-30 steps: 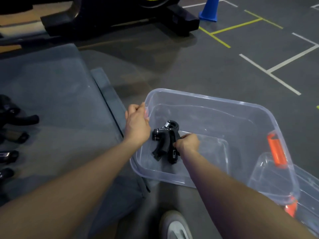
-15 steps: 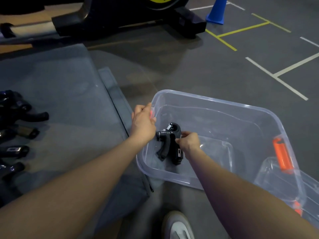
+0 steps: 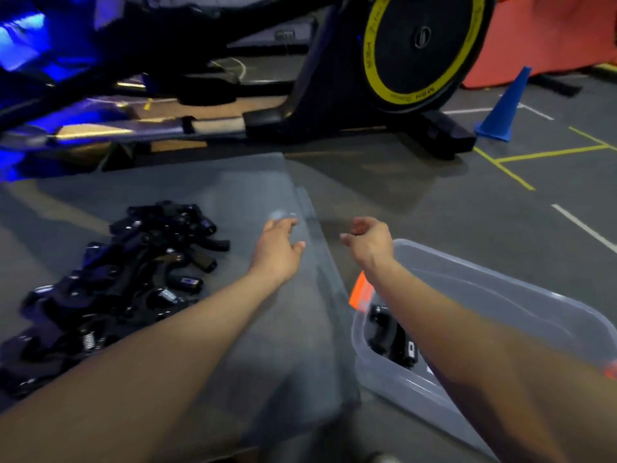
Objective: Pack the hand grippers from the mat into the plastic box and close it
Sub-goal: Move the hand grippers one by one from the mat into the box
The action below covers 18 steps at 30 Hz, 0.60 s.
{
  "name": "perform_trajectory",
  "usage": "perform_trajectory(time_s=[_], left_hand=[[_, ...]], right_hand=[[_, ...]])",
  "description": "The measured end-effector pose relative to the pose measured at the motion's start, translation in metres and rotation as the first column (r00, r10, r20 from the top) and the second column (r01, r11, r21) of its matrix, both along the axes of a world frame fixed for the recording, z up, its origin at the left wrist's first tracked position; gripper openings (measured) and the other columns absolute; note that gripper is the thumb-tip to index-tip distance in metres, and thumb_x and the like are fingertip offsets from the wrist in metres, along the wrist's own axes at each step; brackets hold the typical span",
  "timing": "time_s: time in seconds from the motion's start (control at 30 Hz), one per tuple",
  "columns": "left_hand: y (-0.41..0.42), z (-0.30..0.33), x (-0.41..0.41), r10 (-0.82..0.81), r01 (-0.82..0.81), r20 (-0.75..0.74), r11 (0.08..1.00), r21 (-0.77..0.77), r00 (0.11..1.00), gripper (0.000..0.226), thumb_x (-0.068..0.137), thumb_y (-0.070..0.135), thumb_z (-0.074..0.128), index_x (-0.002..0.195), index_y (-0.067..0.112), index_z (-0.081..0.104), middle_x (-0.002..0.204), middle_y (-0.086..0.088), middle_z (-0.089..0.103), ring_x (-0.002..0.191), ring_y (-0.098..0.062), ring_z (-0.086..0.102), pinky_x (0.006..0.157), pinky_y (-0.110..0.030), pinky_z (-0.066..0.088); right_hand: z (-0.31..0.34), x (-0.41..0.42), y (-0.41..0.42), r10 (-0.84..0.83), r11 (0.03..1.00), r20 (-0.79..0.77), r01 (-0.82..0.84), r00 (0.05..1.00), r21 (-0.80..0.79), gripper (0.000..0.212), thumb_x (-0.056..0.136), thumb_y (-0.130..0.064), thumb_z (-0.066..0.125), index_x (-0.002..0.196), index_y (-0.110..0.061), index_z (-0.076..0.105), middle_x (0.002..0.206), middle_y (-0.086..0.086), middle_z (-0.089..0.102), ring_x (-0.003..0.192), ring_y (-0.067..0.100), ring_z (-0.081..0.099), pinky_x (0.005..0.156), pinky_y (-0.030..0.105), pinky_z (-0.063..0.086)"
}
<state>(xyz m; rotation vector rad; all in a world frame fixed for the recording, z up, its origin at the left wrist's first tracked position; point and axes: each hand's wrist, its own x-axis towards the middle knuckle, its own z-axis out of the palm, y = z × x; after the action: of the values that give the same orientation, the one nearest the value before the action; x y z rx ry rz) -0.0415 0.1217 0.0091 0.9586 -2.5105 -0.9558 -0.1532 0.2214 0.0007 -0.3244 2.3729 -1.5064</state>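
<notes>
Both of the person's hands hovered empty above the gym floor, neither one holding anything. The left hand [image 3: 278,248] hung over the right edge of the gray mat [image 3: 233,202], fingers loosely spread and pointing toward 12 o'clock. The right hand [image 3: 369,242], fingers relaxed and slightly curled with the palm turned leftward, floated over bare floor just beyond the far left corner of the clear plastic box [image 3: 500,285]. A pile of black hand grippers [image 3: 127,275] lay heaped on the mat at about 9 o'clock from the left hand, well apart from it, their coil springs catching the light. One black hand gripper [image 3: 389,335] rested inside the box near its left wall, partly hidden by the right forearm, with an orange latch [image 3: 360,292] on the rim just above it. A black exercise machine with a yellow-ringed flywheel [image 3: 420,45] stood at 12 o'clock, and a blue cone [image 3: 504,108] sat at 2 o'clock beside yellow and white floor lines.
</notes>
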Motion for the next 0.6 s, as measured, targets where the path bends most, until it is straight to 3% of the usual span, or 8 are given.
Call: perform_trajectory(time_s=[0.1,0.2,0.33,0.5,0.6], left_hand=[[-0.032,0.014,0.039,0.097,-0.097,-0.013,0.995,-0.002,0.995,0.044,0.087,0.013,0.059,0.13,0.009,0.049,0.128,-0.013,0.049,0.115,-0.025,0.054,0.102,-0.026,0.037],[-0.061,0.018,0.081,0.202,-0.202,-0.008,0.979,0.001,0.979,0.044,0.088,0.015,0.059,0.13,0.01,0.049,0.128,-0.013,0.048,0.113,-0.024,0.054,0.1,-0.026,0.039],[-0.097,0.012,0.139,0.323,-0.323,0.01,0.947,0.003,0.947,0.045,0.088,0.017,0.059,0.132,0.012,0.048,0.128,-0.011,0.046,0.114,-0.024,0.054,0.102,-0.029,0.039],[-0.15,0.004,0.18,0.433,-0.432,0.054,0.901,-0.035,0.9,0.045,0.089,0.019,0.058,0.132,0.011,0.047,0.132,-0.012,0.046,0.12,-0.026,0.051,0.106,-0.034,0.038],[-0.18,0.004,0.166,0.431,-0.43,0.051,0.902,-0.031,0.901,0.044,0.09,0.019,0.055,0.132,0.01,0.046,0.134,-0.012,0.044,0.123,-0.029,0.049,0.107,-0.037,0.037]], right_hand=[[0.018,0.029,-0.045,0.119,0.993,-0.006,-0.119,0.993,0.007,0.043,0.079,-0.006,0.071,0.12,-0.002,0.058,0.098,0.009,0.06,0.093,0.019,0.057,0.089,0.026,0.044],[0.024,0.062,-0.092,0.237,0.972,0.034,-0.237,0.971,-0.007,0.04,0.081,-0.005,0.069,0.119,0.001,0.057,0.093,0.006,0.052,0.089,0.014,0.05,0.08,0.021,0.037],[0.022,0.106,-0.148,0.343,0.939,0.062,-0.344,0.937,0.014,0.042,0.081,-0.007,0.07,0.12,0.001,0.056,0.099,0.009,0.055,0.094,0.019,0.053,0.095,0.03,0.043],[-0.003,0.136,-0.192,0.393,0.918,0.112,-0.396,0.913,0.005,0.038,0.079,-0.005,0.071,0.115,0.0,0.058,0.075,-0.001,0.05,0.085,0.016,0.048,0.08,0.023,0.038],[-0.009,0.128,-0.212,0.404,0.911,0.076,-0.408,0.912,0.056,0.04,0.079,-0.007,0.072,0.116,-0.003,0.058,0.088,0.002,0.053,0.088,0.019,0.053,0.084,0.025,0.041]])
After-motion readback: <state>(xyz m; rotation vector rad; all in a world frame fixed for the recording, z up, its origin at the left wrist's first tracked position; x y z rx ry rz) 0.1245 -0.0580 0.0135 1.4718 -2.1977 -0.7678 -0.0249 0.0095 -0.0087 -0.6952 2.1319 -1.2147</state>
